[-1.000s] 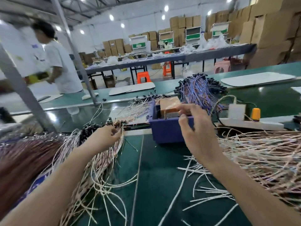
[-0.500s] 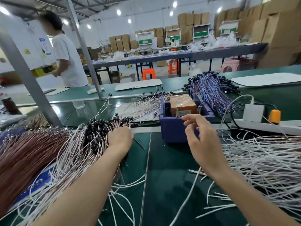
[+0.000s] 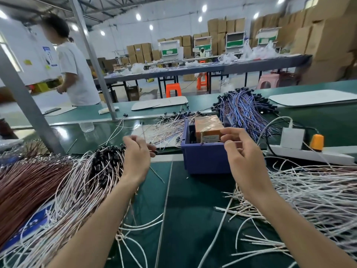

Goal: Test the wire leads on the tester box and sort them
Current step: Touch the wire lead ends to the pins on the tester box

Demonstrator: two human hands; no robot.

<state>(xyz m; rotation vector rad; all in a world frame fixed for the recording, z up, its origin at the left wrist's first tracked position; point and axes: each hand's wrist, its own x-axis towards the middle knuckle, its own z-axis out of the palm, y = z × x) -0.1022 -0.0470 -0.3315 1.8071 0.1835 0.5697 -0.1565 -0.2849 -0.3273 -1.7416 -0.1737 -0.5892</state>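
Observation:
The tester is an orange box (image 3: 208,126) sitting inside a blue bin (image 3: 204,160) at the centre of the green bench. My left hand (image 3: 136,158) hovers just left of the bin with curled fingers, pinching a thin white wire lead (image 3: 154,151) whose black end pokes out to the right. Under that hand lies a pile of white leads with black ends (image 3: 100,169). My right hand (image 3: 240,151) is raised at the bin's front right corner, fingers loosely bent, and holds nothing that I can see.
A brown wire bundle (image 3: 29,182) lies far left and loose white wires (image 3: 313,192) spread on the right. Blue-purple leads (image 3: 243,107) and pale leads (image 3: 170,128) lie behind the bin. A power strip (image 3: 328,155) with an orange plug (image 3: 316,140) sits right. A person (image 3: 75,74) stands at the back left.
My left hand has lifted off the pile of black-ended leads and moved up and right toward the bin, with a lead in its fingers. My right hand stays by the bin.

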